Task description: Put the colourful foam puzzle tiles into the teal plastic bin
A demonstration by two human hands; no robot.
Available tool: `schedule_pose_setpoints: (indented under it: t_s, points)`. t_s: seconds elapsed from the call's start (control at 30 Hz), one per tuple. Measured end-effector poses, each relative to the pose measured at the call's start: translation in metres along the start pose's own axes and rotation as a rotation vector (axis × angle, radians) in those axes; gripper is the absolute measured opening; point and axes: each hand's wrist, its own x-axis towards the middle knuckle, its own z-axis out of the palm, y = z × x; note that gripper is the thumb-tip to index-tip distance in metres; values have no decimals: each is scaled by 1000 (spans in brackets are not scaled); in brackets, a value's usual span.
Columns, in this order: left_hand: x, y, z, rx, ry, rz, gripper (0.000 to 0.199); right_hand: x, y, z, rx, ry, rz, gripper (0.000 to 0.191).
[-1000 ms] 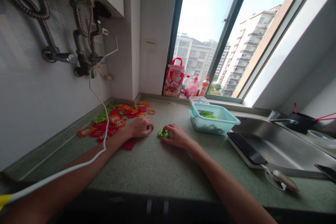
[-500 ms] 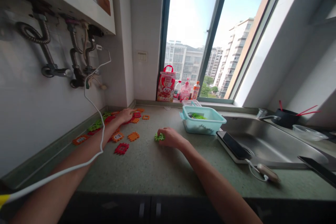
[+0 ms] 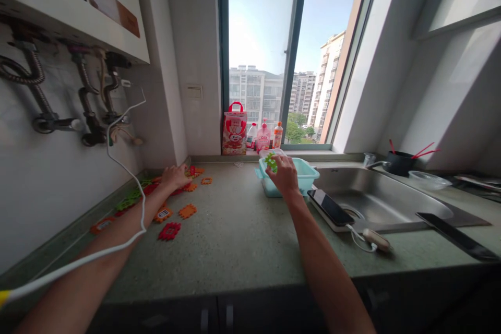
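My right hand [image 3: 285, 173] is closed on a green interlocking plastic piece [image 3: 271, 163], held up over the near left part of a light-blue plastic tub [image 3: 305, 183]. The hand hides much of the tub's inside. At the left, my left hand [image 3: 177, 176] lies over a spread of toothed pieces by the wall, fingers stretched out over them. Close to its fingertips are a red piece [image 3: 192, 170] and an orange piece [image 3: 191, 187]. Nearer me lie another orange piece [image 3: 188, 211] and a red frame-shaped piece [image 3: 169, 231]. Green pieces [image 3: 128, 199] sit along the wall, partly behind my forearm.
A white cable [image 3: 144, 209] hangs across my left forearm. Right of the tub, a phone [image 3: 331, 207] lies beside the steel sink [image 3: 376, 193], with a power bank [image 3: 376, 240] cabled nearby. On the sill stand a red-and-white bag [image 3: 235, 133] and several bottles [image 3: 263, 136].
My right hand has lifted the green piece off the counter and carried it right, over the tub. My left hand stays at the pieces. The camera view has turned slightly right.
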Motion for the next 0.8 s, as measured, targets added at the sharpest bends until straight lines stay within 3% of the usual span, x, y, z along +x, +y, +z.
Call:
schedule_pose_setpoints:
  t_s: [0.1, 0.2, 0.33, 0.43, 0.53, 0.7, 0.8]
  points:
    - [-7, 9, -13, 48, 112, 75, 65, -2, 23, -7, -148, -91, 176, 31]
    - [-11, 26, -28, 90, 183, 184, 60, -4, 17, -9, -209, -146, 222, 33]
    - [-11, 69, -54, 98, 287, 340, 54, -9, -31, -2, -67, -187, -36, 29]
    - [-8, 114, -76, 151, 333, 469, 41, -24, -74, 14, 81, -453, -273, 24]
    - [-3, 161, -99, 201, 358, 560, 34, -43, -100, 34, 168, -695, -415, 22]
    - [3, 235, -125, 22, 423, 601, 46, -55, -103, 52, 228, -783, -463, 26]
    - [6, 277, -129, -170, 357, 551, 59, -53, -95, 51, 224, -792, -447, 26]
